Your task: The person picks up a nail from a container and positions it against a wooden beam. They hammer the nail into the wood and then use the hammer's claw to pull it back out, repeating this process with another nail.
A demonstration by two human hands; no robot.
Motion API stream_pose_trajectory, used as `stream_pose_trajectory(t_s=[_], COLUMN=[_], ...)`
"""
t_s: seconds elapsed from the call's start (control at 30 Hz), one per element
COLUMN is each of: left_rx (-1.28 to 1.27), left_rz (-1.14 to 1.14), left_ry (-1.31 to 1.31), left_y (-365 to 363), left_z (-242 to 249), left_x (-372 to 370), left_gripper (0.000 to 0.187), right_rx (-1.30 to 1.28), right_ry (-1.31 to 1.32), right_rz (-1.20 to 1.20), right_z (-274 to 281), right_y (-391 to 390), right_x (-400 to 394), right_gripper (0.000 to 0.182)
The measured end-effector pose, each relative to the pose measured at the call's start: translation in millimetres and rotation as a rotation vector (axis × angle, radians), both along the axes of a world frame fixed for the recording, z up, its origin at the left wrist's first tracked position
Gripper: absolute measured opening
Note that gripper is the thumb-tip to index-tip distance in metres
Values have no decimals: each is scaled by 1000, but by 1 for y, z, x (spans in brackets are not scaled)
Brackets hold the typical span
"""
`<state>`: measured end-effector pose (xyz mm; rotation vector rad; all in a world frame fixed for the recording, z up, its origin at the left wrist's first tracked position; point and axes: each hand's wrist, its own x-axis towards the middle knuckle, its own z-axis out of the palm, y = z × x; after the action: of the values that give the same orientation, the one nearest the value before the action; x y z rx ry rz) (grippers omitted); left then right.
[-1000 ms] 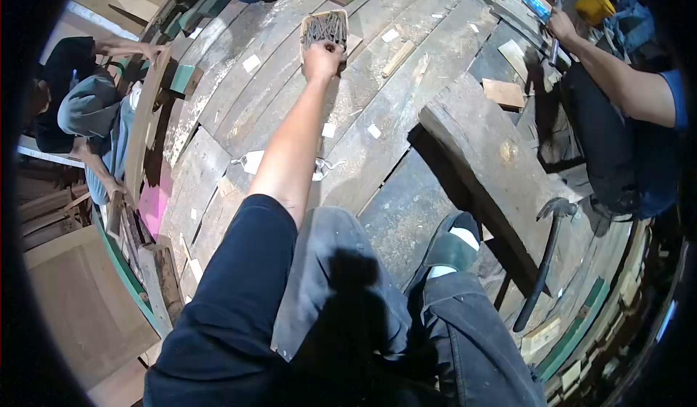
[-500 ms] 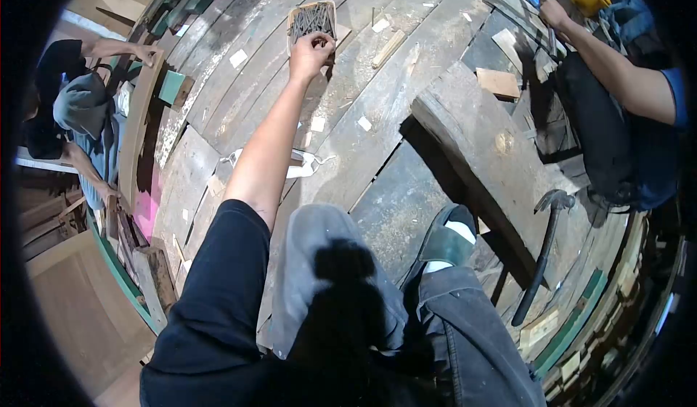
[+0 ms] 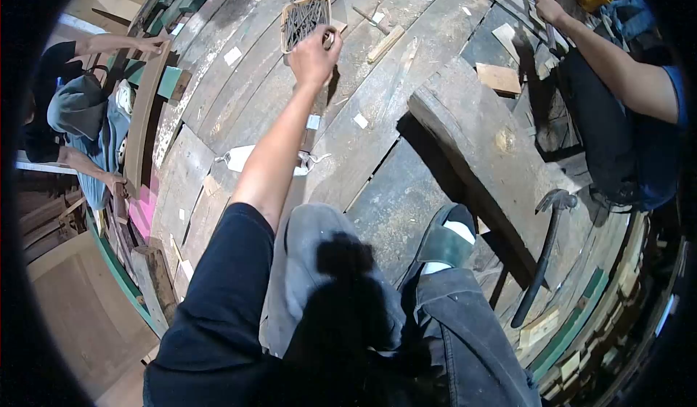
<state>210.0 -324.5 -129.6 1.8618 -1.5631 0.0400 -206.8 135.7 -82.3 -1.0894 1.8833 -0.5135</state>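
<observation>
My left hand reaches far forward over the near right corner of a shallow box. Grey nails fill the box in a loose heap. My thumb and index finger are curled together just right of the rim; anything pinched between them is too small to make out. My right hand is out of view. By my right foot, a hammer with a dark handle leans head-up against a thick wooden beam.
A co-worker's hand grips a hammer at upper right. At left, another person's hands rest on an upright plank. A white face mask lies under my forearm. Wood scraps and paper bits are scattered over the floorboards.
My left hand has shifted slightly right relative to the nail box, with more of the nails now showing. The plank at left has moved a little.
</observation>
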Motion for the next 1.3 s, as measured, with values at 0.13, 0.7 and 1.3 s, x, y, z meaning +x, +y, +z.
stream_pose_trajectory(t_s=[0.13,0.7,1.3], left_rx=[32,214,391], left_rz=[34,94,-698], left_ry=[-305,-204,1562], left_y=[-31,-74,158], left_z=[11,33,129], left_x=[31,30,-134], left_gripper=[34,33,31], right_rx=[20,44,-428], right_ry=[-4,9,-131], right_rz=[-8,-13,15], right_z=[-3,-5,81], right_y=[3,10,-114], right_x=[0,6,39], right_gripper=[12,14,18])
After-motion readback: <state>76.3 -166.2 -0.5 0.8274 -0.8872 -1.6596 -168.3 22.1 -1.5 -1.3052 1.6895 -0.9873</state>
